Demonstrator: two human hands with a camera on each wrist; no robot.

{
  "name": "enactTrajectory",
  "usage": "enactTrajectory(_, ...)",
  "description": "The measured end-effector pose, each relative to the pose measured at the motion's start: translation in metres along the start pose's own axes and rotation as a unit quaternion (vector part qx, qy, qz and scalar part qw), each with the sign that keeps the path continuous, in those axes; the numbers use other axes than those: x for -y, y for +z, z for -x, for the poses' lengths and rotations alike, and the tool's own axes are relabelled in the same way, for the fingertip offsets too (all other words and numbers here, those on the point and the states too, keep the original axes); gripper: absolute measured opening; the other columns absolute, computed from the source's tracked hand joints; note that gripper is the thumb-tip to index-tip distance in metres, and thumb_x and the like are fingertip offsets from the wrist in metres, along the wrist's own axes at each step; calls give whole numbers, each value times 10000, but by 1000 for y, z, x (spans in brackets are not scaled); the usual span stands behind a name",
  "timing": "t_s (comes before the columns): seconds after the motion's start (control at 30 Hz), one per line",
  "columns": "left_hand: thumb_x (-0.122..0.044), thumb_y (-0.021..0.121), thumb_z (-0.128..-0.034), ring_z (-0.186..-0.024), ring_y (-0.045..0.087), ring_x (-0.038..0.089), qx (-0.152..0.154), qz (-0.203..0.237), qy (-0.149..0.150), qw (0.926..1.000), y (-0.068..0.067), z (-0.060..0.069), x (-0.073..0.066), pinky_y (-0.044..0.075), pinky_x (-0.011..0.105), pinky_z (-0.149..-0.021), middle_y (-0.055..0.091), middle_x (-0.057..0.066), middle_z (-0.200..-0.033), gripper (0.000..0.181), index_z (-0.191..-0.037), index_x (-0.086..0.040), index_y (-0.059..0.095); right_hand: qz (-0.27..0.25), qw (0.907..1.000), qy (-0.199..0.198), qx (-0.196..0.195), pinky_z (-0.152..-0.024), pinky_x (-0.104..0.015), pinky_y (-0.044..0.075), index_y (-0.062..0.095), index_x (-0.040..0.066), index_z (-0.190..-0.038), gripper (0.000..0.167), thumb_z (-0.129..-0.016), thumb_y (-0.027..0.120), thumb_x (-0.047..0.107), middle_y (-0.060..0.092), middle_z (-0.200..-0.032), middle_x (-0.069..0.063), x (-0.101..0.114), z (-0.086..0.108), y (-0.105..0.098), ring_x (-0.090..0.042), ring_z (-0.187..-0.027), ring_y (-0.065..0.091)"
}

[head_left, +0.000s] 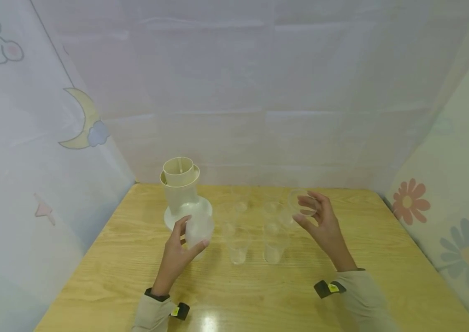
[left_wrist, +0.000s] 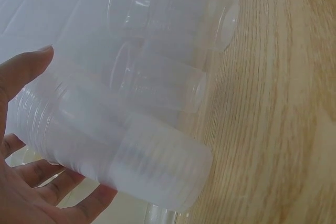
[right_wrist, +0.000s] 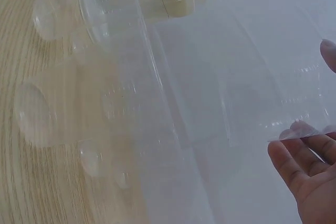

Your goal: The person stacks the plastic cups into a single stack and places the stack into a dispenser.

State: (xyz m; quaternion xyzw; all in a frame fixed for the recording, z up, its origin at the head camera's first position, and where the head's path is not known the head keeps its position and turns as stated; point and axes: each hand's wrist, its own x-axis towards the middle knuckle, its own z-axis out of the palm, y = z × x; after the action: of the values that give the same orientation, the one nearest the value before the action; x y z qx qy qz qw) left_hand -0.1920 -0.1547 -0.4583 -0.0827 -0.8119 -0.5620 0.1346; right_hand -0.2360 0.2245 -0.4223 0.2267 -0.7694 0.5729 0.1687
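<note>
We see the left hand (head_left: 179, 252) wrapped round a nested stack of translucent plastic cups (head_left: 199, 230), its long axis near upright, on the left-edge side of two rows of standing clear plastic cups (head_left: 238, 251) on the wood-grained bench (head_left: 106, 286). The right hand (head_left: 325, 226) grips one clear tapered plastic cup (right_wrist: 273, 103), held above the bench, nearer the row toward the right edge.

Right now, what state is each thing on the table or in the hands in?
Cup stack: nested, held in the left hand's grip; whether it touches the table, I can't tell.
Single clear cup: raised, held in the right hand's grip.
Standing cups: upright, mouths open.
Pale container: upright, open at the top.
</note>
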Motion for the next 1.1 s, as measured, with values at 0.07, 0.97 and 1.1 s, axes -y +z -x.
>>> enactTrajectory(0.07, -115, 822, -831, -1228, 511, 393, -15, -10, 6, 10000, 2, -2, 13, 430, 616, -968, 524, 266, -1356, 778, -1476, -84, 388, -78, 10000, -55, -4, -988, -177, 426, 270, 27, -1509, 719, -917, 665, -70, 493, -1405, -211, 0, -1, 1, -95, -1214, 529)
enactTrajectory(0.97, -236, 830, -840, -1209, 538, 342, -20, -111, 266, 9996, 4, -4, 21, 461, 565, -937, 572, 207, -1325, 744, -1457, -165, 421, -350, 9988, -328, 126, -1005, -213, 435, 271, -16, -1487, 700, -912, 665, -79, 491, -1399, -235, 6, -11, 23, -117, -1219, 533)
enactTrajectory(1.1, -238, 834, -836, -1218, 536, 342, -31, -125, 261, 9996, 5, -5, 21, 463, 558, -940, 570, 206, -1330, 751, -1458, -158, 421, -386, 9984, -384, 156, -1009, -213, 433, 260, -28, -1487, 702, -913, 660, -86, 487, -1400, -240, 6, -14, 26, -125, -1230, 529)
